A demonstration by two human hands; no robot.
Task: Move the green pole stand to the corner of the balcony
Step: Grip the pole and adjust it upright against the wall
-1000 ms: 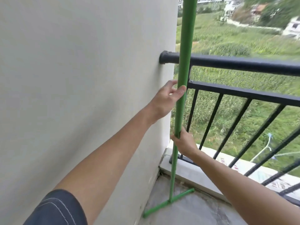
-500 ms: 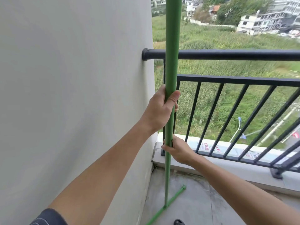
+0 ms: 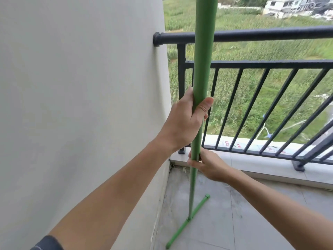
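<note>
Green pole stand (image 3: pixel 201 69), black railing (image 3: pixel 270 64), off-white wall (image 3: pixel 81 87), grey floor (image 3: pixel 252 213)

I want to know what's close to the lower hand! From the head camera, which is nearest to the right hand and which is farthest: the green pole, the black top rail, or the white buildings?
1. Green metal pole: in the right hand, fingers closed around it.
2. Black round top rail of the balcony railing: above and behind the hand.
3. White buildings: far off past the grass field, top right.
</note>
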